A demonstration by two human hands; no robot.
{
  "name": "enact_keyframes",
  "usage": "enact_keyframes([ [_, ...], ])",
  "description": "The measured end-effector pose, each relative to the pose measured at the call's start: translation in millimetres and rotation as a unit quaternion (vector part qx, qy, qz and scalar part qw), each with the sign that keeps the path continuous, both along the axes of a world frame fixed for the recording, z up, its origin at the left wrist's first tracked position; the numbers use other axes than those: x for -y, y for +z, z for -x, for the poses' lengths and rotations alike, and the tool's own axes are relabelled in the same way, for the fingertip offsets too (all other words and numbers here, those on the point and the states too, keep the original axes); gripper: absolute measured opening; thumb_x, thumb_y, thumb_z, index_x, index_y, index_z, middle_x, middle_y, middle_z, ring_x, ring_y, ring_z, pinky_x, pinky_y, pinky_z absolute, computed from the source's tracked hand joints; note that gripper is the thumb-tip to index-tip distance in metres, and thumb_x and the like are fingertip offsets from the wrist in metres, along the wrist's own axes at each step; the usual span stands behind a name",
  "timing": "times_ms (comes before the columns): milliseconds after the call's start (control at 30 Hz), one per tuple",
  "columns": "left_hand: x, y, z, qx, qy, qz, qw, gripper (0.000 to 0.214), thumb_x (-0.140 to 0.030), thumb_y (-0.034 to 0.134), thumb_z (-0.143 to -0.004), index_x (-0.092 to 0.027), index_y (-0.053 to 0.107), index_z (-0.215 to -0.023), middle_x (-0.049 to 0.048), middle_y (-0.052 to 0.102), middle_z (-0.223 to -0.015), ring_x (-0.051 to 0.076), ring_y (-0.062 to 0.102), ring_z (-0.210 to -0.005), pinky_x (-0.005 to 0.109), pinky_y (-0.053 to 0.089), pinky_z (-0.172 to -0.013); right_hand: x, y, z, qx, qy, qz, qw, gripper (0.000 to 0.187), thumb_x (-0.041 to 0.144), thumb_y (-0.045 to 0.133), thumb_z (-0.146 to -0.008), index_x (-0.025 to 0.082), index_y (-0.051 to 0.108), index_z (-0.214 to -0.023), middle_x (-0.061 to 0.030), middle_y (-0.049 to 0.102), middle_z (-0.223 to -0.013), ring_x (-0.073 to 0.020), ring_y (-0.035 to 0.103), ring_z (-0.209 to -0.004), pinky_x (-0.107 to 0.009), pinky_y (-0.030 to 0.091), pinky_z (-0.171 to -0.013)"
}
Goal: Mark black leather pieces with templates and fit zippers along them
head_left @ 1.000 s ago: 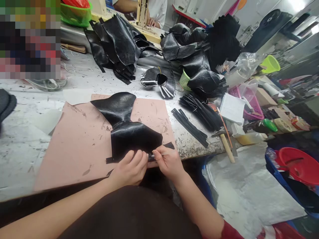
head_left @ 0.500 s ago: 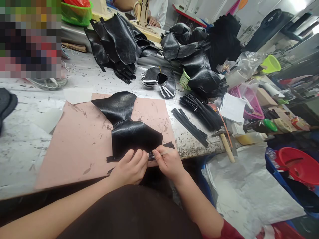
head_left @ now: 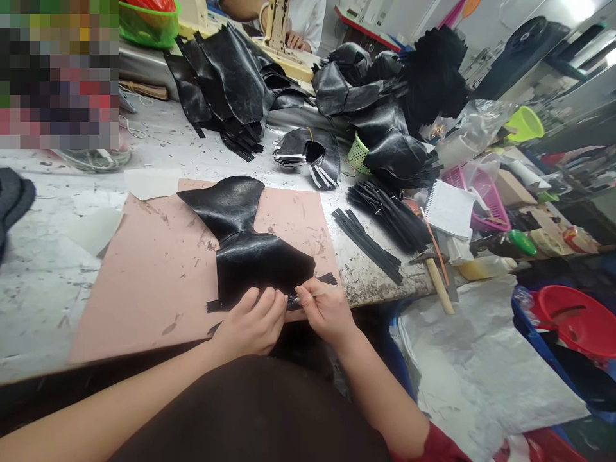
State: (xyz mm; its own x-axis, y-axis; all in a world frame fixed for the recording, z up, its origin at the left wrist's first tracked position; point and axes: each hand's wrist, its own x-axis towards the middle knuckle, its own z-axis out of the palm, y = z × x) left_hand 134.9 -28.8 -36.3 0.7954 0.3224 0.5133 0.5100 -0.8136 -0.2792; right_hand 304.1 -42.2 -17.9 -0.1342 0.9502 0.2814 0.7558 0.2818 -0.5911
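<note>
A black leather piece (head_left: 260,263), wide at both ends and narrow in the middle, lies on a pink board (head_left: 144,276). Along its near edge runs a black zipper strip (head_left: 327,280), its ends poking out on both sides. My left hand (head_left: 255,321) is closed, its bent fingers gripping the leather and zipper at the board's near edge. Just beside it, my right hand (head_left: 325,311) pinches a slim, pale pen (head_left: 318,292), the tip pointing left at the zipper. My fingers partly hide the contact between tip and zipper.
Loose zippers (head_left: 368,247) and a zipper bundle (head_left: 389,215) lie to the right, near a wooden-handled hammer (head_left: 439,285) and notebook (head_left: 450,208). Stacked leather pieces (head_left: 235,77) stand at the back. Beyond them a person's hand (head_left: 298,42) is by a sewing machine (head_left: 276,29).
Both hands stay almost in place at the near edge of the leather. The right hand and pen have shifted only very slightly; the whole view has moved a touch.
</note>
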Motion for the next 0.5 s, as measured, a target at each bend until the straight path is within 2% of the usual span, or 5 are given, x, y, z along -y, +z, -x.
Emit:
enact_keyframes([
  [200,-0.1,-1.9,0.9,0.007,-0.001,0.010,1.000,0.030,-0.009,0.037,-0.079,-0.010,0.065,-0.091,0.0087,0.065,-0.085,0.022,0.055,-0.081,0.037,0.035,-0.071,5.0,0.9,3.1,-0.029,0.011,0.009,0.999,0.027,0.026,0.039,-0.086,0.017,0.052,-0.064,-0.0006,0.054,-0.054,-0.0117,0.052,-0.051,-0.021,0.039,-0.052],
  [267,0.2,-2.9,0.7,0.010,-0.001,0.021,1.000,0.029,-0.010,0.038,-0.078,-0.009,0.064,-0.092,0.0091,0.065,-0.085,0.022,0.055,-0.080,0.037,0.036,-0.071,6.4,1.1,-1.1,-0.079,-0.020,-0.019,0.996,0.031,0.029,0.034,-0.087,0.019,0.048,-0.061,-0.0004,0.051,-0.054,-0.0126,0.052,-0.052,-0.023,0.040,-0.054],
  [333,0.9,-0.6,1.6,0.013,0.002,0.049,0.999,0.027,-0.013,0.041,-0.079,-0.008,0.061,-0.096,0.0100,0.065,-0.085,0.022,0.056,-0.078,0.036,0.037,-0.069,4.9,1.8,-13.8,-0.112,-0.124,-0.062,0.984,0.036,0.034,0.027,-0.087,0.020,0.043,-0.058,-0.0007,0.048,-0.054,-0.0142,0.051,-0.054,-0.025,0.040,-0.055],
  [400,1.5,5.7,5.8,0.016,-0.001,0.113,0.993,0.030,-0.021,0.044,-0.081,-0.007,0.056,-0.105,0.0106,0.065,-0.086,0.022,0.057,-0.075,0.035,0.039,-0.066,-0.3,2.0,-35.1,-0.068,-0.260,-0.046,0.962,0.034,0.038,0.026,-0.085,0.021,0.041,-0.059,-0.0003,0.045,-0.052,-0.0159,0.048,-0.052,-0.028,0.038,-0.054],
  [500,0.3,17.3,23.7,0.055,-0.022,0.224,0.973,0.044,-0.027,0.044,-0.082,-0.006,0.042,-0.120,0.0111,0.064,-0.091,0.020,0.058,-0.078,0.032,0.045,-0.066,-12.2,-3.4,-70.0,0.093,-0.358,0.141,0.918,0.020,0.039,0.043,-0.076,0.020,0.050,-0.074,-0.0001,0.047,-0.051,-0.0188,0.046,-0.048,-0.030,0.035,-0.050],
])
